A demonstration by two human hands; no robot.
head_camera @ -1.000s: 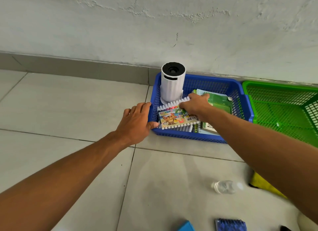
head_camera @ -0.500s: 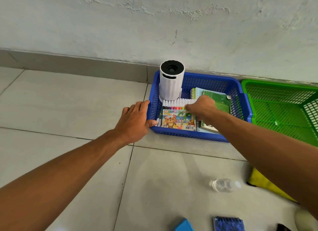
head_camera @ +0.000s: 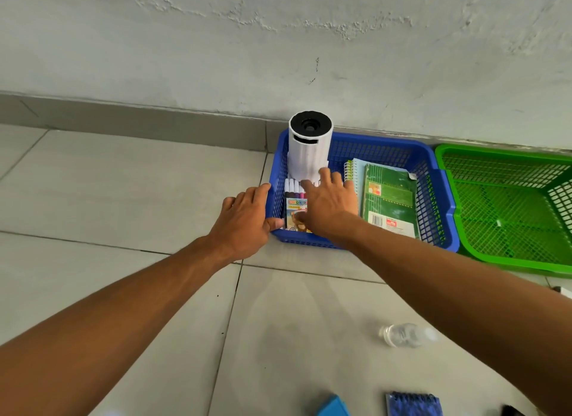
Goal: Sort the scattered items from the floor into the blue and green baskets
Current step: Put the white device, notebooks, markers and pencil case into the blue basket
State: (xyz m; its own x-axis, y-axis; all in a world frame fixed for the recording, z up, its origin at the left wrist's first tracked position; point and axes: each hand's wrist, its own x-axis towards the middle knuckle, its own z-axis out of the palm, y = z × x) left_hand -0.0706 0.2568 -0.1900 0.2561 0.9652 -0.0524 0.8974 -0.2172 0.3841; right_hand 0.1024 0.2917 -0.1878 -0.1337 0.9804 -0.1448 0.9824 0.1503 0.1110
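The blue basket (head_camera: 433,171) stands against the wall. Inside it are a white cylinder with a black top (head_camera: 309,149), a pack of colour markers (head_camera: 294,203) and a green notebook (head_camera: 388,205) on a spiral pad. My left hand (head_camera: 244,220) holds the basket's near-left corner, thumb over the rim. My right hand (head_camera: 328,208) lies flat on the marker pack with fingers straight and spread, pressing it down. The green basket (head_camera: 507,205) sits to the right, with nothing showing in the part I see.
On the floor tiles nearer to me lie a clear plastic bottle (head_camera: 402,335), a blue spiral notebook (head_camera: 413,405), a light-blue item (head_camera: 332,408) and a dark object (head_camera: 510,411) at the bottom edge. A small white thing (head_camera: 565,291) shows at the right edge.
The marker pack went from tilted on the basket's front rim to lying flat inside. My right hand let go of it and now presses it with open fingers. The left hand stayed.
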